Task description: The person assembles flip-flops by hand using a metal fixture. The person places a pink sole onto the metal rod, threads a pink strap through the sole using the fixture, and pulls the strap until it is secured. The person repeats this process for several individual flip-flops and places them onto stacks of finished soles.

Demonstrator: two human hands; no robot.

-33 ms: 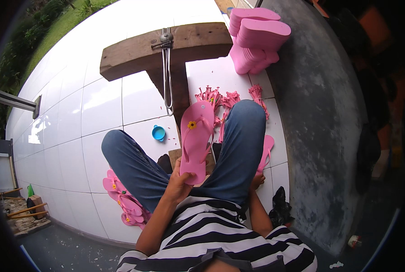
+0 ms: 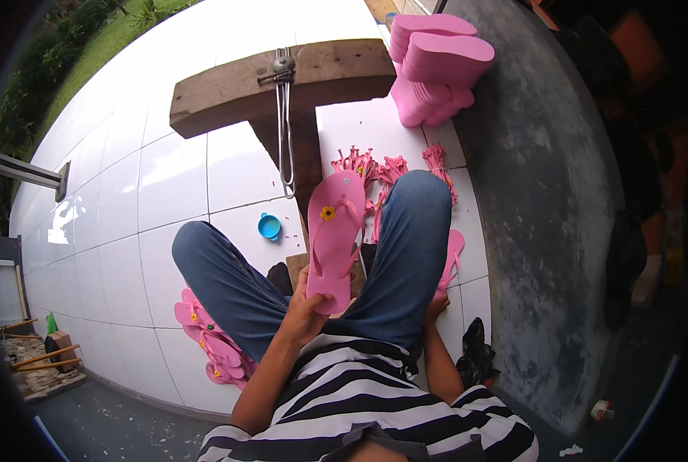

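Head view looks down on a person seated on a white tiled floor [image 2: 151, 200], legs in blue jeans [image 2: 413, 246] spread to either side of a wooden workbench [image 2: 313, 81]. Left hand [image 2: 307, 312] has its fingers clenched around the heel end of a pink flip-flop [image 2: 335, 239], which stands tilted between the knees with its toe end pointing away from the body. A small yellow flower [image 2: 328, 213] sits where the pink strap meets the sole near the toe.

Right hand [image 2: 436, 306] is low beside the right thigh, mostly hidden by the leg; whether its fingers are clenched or released cannot be told. It lies just beside another pink flip-flop [image 2: 453, 258] resting on the floor.

A metal hook tool [image 2: 285, 115] hangs down the front of the surface. A small blue cap [image 2: 269, 226] lies on the tiles near the left knee. Bundles of pink straps [image 2: 390, 169] lie on the floor beyond the right knee, and a stack of pink soles [image 2: 436, 69] stands farther back beside the grey concrete wall [image 2: 544, 192]. A pile of finished pink flip-flops [image 2: 209, 343] lies under the left thigh.
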